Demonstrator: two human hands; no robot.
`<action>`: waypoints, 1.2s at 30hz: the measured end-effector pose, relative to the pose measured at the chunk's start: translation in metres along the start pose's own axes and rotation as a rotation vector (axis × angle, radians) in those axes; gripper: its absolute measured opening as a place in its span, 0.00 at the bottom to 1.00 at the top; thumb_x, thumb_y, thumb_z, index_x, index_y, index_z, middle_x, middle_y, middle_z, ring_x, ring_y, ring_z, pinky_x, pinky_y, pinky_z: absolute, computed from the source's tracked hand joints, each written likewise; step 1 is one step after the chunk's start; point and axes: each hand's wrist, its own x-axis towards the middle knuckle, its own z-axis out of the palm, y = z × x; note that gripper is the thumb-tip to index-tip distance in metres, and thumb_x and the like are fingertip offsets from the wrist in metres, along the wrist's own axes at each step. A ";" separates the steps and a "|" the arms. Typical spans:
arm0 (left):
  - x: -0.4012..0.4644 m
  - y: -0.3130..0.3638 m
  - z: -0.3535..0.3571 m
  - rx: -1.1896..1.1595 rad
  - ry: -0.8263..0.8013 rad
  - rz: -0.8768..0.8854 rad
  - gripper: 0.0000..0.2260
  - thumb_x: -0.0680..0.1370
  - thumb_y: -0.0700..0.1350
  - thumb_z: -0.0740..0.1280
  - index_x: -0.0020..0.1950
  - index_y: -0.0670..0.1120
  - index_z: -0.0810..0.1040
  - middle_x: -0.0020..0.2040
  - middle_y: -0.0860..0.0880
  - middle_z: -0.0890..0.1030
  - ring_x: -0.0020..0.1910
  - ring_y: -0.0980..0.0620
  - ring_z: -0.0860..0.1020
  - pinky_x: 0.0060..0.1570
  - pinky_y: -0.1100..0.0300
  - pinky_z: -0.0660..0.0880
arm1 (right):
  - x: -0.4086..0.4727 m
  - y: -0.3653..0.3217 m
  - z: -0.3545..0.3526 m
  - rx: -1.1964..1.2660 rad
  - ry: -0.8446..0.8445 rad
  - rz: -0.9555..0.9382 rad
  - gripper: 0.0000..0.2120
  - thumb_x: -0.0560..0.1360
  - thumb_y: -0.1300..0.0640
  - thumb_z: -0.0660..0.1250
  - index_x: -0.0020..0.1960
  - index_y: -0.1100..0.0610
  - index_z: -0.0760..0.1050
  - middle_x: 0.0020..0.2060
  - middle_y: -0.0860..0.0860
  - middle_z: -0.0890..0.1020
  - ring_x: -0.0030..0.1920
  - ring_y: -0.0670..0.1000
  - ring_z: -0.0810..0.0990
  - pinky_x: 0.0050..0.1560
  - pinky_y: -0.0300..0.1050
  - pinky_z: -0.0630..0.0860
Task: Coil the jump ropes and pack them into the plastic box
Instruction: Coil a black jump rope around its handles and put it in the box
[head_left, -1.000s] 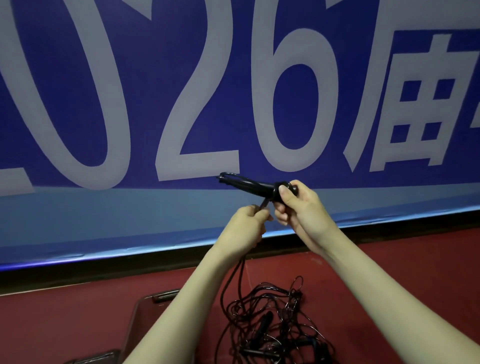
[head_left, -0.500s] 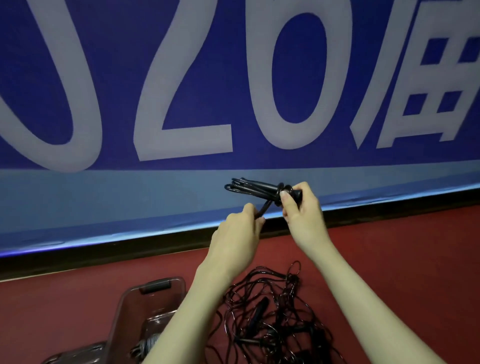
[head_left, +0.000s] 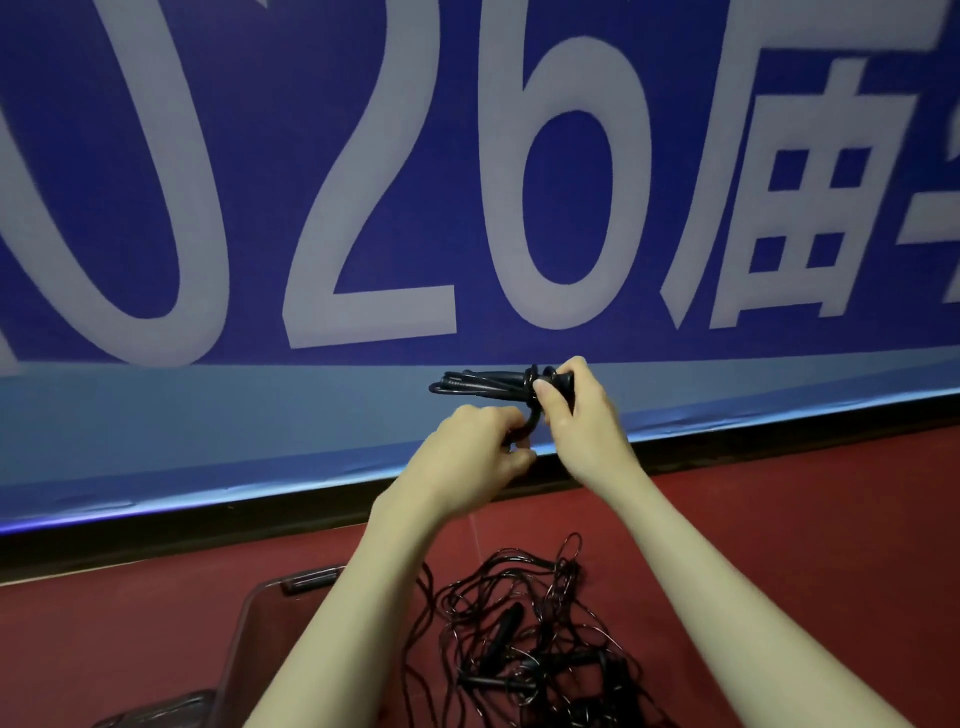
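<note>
**Tail wrap going around the bundle**

A blue banner with big pale numerals (head_left: 415, 182) fills the wall ahead of me, above a dark red floor (head_left: 779, 545). Held up in front of it is the folded black jump rope bundle (head_left: 478, 385), lying roughly level. My right hand (head_left: 576, 421) grips its handle end, thumb pressed across the wraps. My left hand (head_left: 475, 452) is curled round the loose black tail just below the bundle, fingers closed on the cord.

Against a second ago, the view has tipped down, so more floor shows. The left hand has drawn in close under the right, and a ring of cord now sits around the bundle beside the right thumb. I judge the tie-off wrap is nearly done and this rope will soon be ready to pack.

The clear plastic box (head_left: 260, 623) lies on the floor at the lower left, partly behind my left forearm; I can't make out its contents. A tangled heap of black ropes with handles (head_left: 530, 639) lies just right of it, uncoiled.
</note>
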 end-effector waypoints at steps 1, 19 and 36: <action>-0.004 0.004 -0.005 0.016 0.024 0.015 0.09 0.78 0.47 0.64 0.38 0.49 0.71 0.34 0.50 0.73 0.35 0.45 0.72 0.34 0.54 0.68 | -0.003 -0.006 -0.006 -0.023 -0.020 -0.017 0.10 0.82 0.54 0.59 0.45 0.57 0.64 0.35 0.53 0.74 0.33 0.49 0.68 0.30 0.36 0.65; -0.016 0.004 -0.025 0.064 0.365 0.081 0.06 0.77 0.52 0.68 0.43 0.51 0.77 0.35 0.56 0.76 0.36 0.53 0.72 0.34 0.56 0.67 | -0.002 -0.015 -0.037 0.117 -0.398 0.028 0.09 0.82 0.58 0.60 0.44 0.58 0.64 0.29 0.48 0.70 0.28 0.47 0.65 0.31 0.41 0.63; -0.008 -0.013 -0.018 -0.214 0.258 0.095 0.06 0.73 0.51 0.71 0.40 0.55 0.75 0.42 0.59 0.76 0.40 0.58 0.74 0.42 0.53 0.72 | -0.021 -0.017 -0.034 0.273 -0.552 0.151 0.11 0.81 0.62 0.60 0.42 0.56 0.63 0.27 0.47 0.64 0.26 0.45 0.60 0.27 0.39 0.56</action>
